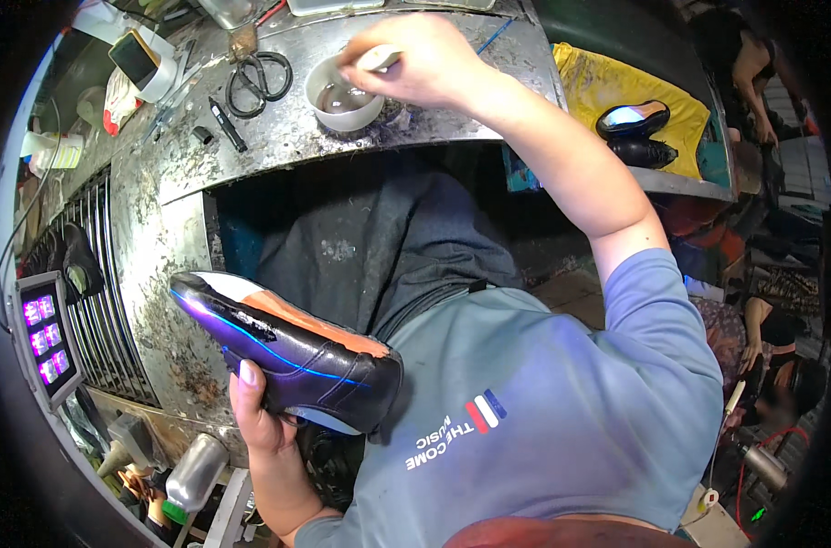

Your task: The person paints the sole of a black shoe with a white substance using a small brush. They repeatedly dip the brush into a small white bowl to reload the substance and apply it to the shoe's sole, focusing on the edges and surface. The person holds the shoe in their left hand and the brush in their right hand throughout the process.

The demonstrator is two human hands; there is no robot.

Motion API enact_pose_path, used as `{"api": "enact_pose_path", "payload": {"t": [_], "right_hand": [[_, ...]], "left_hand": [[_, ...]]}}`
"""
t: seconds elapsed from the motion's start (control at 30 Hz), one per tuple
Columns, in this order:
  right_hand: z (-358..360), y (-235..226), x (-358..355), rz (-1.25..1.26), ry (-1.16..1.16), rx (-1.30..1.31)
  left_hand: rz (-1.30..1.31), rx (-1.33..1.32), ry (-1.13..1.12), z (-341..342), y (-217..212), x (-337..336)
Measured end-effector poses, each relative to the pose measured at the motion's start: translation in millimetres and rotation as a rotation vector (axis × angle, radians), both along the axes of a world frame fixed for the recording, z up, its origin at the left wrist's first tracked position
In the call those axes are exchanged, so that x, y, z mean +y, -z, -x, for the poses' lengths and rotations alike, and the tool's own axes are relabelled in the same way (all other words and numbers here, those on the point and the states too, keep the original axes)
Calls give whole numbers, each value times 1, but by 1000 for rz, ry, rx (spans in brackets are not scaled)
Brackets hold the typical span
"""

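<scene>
My left hand (258, 411) is closed around a black leather shoe upper (296, 356), with the thumb against its side. The shoe is tilted over, showing an orange and white underside and a bright blue line along its side. Up at the bench, my right hand (424, 68) is closed on a pale, round-ended handle (379, 58) over a white bowl (347, 121). The bowl holds a cloudy liquid. What the handle's lower end looks like is hidden by the fingers and motion blur.
Black-handled scissors (258, 87), a black marker pen (227, 125) and its cap (202, 135) lie left of the bowl. Two black shoes (644, 153) rest on a yellow cloth (580, 68). A purple-lit panel (45, 340) and metal bars (114, 301) stand left. Other people are at right.
</scene>
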State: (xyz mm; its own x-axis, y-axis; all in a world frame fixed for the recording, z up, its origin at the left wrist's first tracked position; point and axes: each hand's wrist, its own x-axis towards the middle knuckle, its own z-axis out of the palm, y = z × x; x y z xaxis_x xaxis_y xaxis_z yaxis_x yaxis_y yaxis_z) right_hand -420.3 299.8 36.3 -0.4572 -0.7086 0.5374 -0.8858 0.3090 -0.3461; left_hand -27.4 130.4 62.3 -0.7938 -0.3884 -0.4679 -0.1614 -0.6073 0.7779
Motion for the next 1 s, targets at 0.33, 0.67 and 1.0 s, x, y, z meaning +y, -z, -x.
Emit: {"api": "enact_pose_path", "payload": {"t": [0.33,0.67,1.0], "right_hand": [[-55,-51,-5,315,-503,-435],[-112,-72,-23,348,-732,-392],[-121,-74,-12,203,-771,-339]], "left_hand": [[192,-80,0,17,-20,12],[273,-164,167,34,-39,18],[305,-192,162,35,-36,13]]}}
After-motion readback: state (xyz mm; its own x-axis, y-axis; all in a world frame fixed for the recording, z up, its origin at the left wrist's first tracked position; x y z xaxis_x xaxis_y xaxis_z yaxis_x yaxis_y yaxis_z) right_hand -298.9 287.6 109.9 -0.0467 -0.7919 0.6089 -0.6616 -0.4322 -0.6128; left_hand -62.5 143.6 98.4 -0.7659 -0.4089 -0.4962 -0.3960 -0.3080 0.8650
